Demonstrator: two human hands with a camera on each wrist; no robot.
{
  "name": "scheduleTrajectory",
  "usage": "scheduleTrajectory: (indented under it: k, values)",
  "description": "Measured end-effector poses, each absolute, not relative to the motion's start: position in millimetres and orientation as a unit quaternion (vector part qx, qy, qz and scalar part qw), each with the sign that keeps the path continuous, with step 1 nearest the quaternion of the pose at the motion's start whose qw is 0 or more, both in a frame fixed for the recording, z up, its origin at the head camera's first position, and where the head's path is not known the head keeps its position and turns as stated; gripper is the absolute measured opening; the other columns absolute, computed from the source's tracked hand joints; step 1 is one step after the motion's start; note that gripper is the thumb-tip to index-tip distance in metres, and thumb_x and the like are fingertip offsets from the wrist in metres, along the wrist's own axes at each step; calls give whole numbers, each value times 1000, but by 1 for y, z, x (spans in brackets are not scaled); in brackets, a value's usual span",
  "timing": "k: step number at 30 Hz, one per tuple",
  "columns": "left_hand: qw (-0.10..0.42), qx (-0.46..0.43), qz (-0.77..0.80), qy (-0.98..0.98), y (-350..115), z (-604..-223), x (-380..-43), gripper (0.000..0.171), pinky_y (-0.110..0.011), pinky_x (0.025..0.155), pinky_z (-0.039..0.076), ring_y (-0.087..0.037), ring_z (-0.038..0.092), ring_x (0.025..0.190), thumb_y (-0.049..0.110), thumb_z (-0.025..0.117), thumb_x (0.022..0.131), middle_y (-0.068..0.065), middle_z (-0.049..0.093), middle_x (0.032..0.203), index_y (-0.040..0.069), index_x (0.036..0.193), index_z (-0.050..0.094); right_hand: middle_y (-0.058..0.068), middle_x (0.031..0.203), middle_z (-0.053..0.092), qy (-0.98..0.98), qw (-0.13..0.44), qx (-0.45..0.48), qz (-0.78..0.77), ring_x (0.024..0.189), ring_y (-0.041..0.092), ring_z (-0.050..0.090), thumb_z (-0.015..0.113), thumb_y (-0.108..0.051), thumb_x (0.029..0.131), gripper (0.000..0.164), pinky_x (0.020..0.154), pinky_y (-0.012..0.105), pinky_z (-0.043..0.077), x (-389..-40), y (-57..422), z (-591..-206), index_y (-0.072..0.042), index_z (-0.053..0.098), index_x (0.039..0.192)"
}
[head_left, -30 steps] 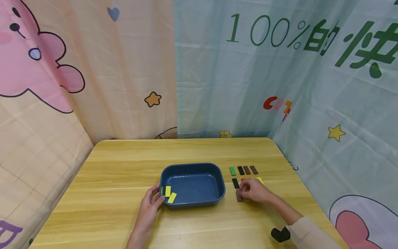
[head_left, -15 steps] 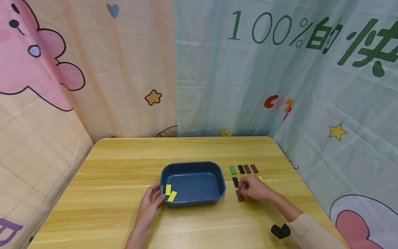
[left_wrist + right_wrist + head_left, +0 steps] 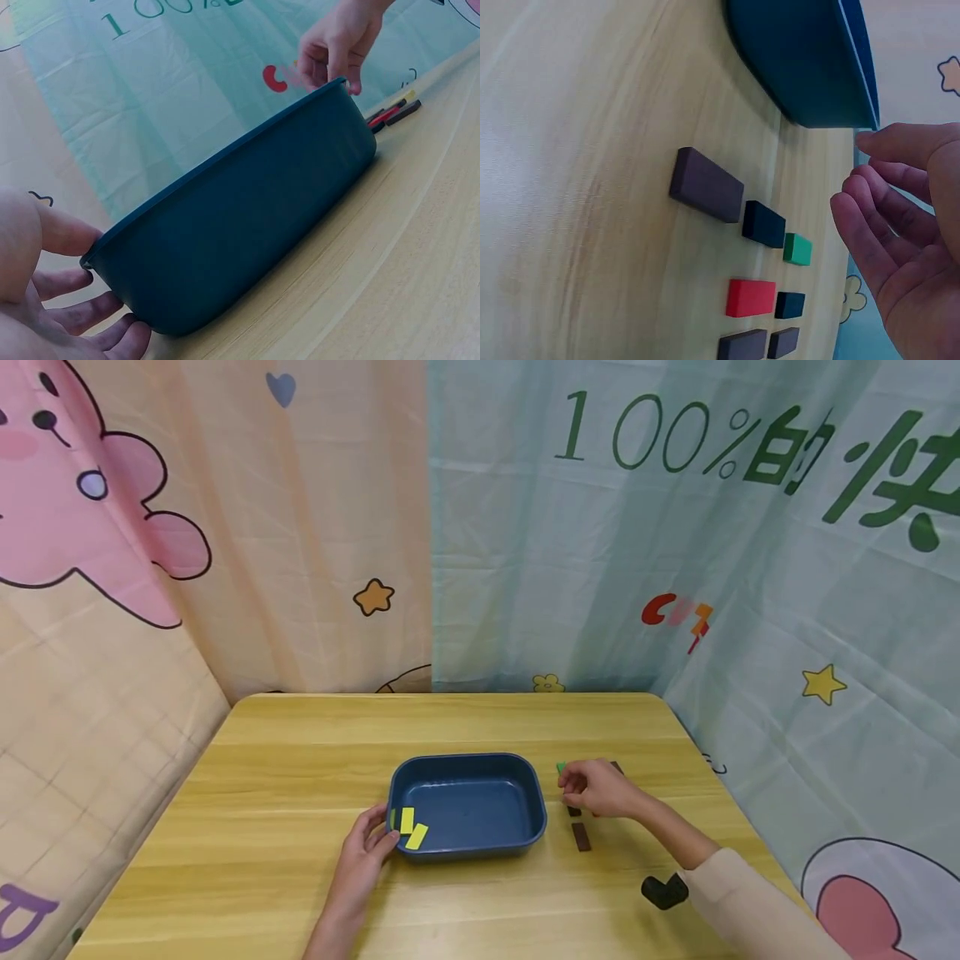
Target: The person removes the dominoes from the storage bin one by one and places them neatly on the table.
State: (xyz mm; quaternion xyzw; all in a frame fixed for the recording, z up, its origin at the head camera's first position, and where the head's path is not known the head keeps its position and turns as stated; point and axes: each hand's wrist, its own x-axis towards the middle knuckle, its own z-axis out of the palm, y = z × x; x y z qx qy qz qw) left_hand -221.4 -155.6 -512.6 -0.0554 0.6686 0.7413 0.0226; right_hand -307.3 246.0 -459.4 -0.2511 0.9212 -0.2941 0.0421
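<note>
A dark blue rectangular tub [image 3: 465,852] sits on the wooden table, with a few yellow blocks [image 3: 407,820] at its left end. My left hand [image 3: 362,856] holds that end, thumb at the rim and fingers against the outer wall. To the right of the tub, my right hand [image 3: 600,789] hovers over small flat blocks, fingers loosely bent; I see nothing between them. In the right wrist view lie a brown block [image 3: 706,185], a black block [image 3: 763,223], a green block [image 3: 797,249] and a red block [image 3: 751,298]. From the head, the hand covers several of them.
A black angular object [image 3: 664,892] is beside the right sleeve [image 3: 750,902]. Printed curtains [image 3: 525,527] hang close behind the table [image 3: 300,777] and along both sides. The tub's right wall stands just left of the blocks.
My right hand has risen away from the near blocks and shifted slightly left and farther back, now covering part of the far row. The left hand and tub stay put.
</note>
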Motion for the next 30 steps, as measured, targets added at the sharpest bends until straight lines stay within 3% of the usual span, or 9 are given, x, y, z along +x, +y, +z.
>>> scheduleTrajectory:
  k: [4,10,30]
  values:
    - [22,-57,742,668,-157,-511,-221,52,-19,96,48,-43,39,142,-3,54,103,-25,38,154,-3,153,38,-9,82,64,923,38,-268,-275,74,6,62,79,-6,90,13,69,27,55,-312,238,-450,-3,71,99]
    - [17,-57,745,665,-158,-510,-222,52,-16,92,48,-41,41,141,-4,54,103,-25,38,155,-3,152,38,-10,86,65,915,56,-297,-268,79,7,63,78,-11,92,13,73,29,56,-321,222,-437,-5,72,102]
    - [38,-61,734,676,-157,-515,-220,53,-24,101,48,-42,38,143,1,54,105,-24,35,157,-2,154,35,-8,87,66,884,119,-390,-227,78,4,61,81,-10,90,19,73,22,55,-338,149,-425,-3,73,106]
